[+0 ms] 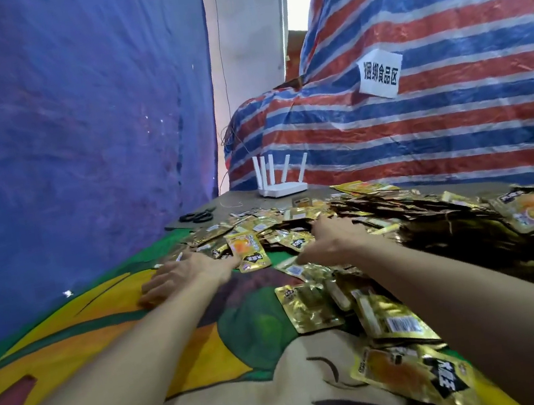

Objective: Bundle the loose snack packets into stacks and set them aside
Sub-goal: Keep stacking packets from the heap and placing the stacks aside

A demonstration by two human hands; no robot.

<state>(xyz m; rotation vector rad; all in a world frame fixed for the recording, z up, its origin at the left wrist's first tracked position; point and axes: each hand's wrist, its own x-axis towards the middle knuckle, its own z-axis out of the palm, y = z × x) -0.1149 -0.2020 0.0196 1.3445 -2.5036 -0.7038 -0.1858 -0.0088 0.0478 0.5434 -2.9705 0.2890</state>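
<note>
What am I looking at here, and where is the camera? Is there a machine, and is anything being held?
There is no machine here. These are a person's two bare arms, and the single picture comes from a camera worn on the head, looking forward and down. The left hand lies flat on the colourful cloth. The right hand reaches into a big heap of gold snack packets; I cannot tell whether it grips any. At the far edge lie black scissors and a white router, in front of a striped tarp.
</note>
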